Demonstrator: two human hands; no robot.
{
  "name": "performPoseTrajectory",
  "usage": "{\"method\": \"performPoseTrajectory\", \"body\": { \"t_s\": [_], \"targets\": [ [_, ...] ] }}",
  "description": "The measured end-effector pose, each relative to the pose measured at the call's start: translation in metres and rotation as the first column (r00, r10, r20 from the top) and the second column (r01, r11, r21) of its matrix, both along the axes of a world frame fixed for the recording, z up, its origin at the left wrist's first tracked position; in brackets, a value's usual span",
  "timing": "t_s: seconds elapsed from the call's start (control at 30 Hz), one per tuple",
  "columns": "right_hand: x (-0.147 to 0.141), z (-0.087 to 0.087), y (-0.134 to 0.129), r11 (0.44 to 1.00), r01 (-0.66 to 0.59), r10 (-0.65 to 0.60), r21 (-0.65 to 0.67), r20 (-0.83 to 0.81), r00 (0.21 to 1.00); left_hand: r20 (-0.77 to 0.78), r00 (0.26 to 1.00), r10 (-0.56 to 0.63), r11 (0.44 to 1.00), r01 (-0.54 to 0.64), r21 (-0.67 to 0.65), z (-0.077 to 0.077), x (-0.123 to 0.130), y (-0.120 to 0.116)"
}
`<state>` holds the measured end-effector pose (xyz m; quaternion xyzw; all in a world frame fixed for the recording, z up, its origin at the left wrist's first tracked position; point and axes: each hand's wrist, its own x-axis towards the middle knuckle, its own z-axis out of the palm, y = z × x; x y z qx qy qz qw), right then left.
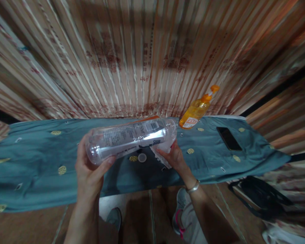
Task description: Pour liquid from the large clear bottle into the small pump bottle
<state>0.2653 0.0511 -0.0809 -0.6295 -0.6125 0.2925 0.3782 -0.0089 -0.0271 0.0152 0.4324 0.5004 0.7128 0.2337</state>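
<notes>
A large clear plastic bottle [127,137] with a printed label lies sideways in the air above the cloth-covered table. My left hand [91,169] is wrapped round its base end at the left. Near the narrower right end, my right hand [175,156] pinches a crumpled white tissue [161,156] against the bottle; its far fingers are hidden. A small round translucent cap [142,158] rests on the cloth below the bottle. Something flat and orange [148,118] shows partly behind the bottle.
An orange pump bottle [195,112] stands at the table's back edge. A dark phone [229,138] lies to the right on the teal patterned cloth [40,162]. Striped curtains [132,61] hang behind. A black bag [261,196] is at the lower right.
</notes>
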Motion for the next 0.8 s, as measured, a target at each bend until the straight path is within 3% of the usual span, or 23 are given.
{"method": "performPoseTrajectory", "body": {
  "t_s": [0.53,0.8],
  "targets": [
    [0.002,-0.021,0.004,0.991,0.024,-0.029,0.129,0.039,0.999,0.010,1.000,-0.016,1.000,0.016,0.018,-0.002,-0.001,-0.001],
    [0.003,-0.021,0.006,0.992,0.004,-0.006,0.126,0.015,1.000,0.021,1.000,-0.019,0.999,0.018,0.028,-0.004,-0.002,0.000]
  ]
}}
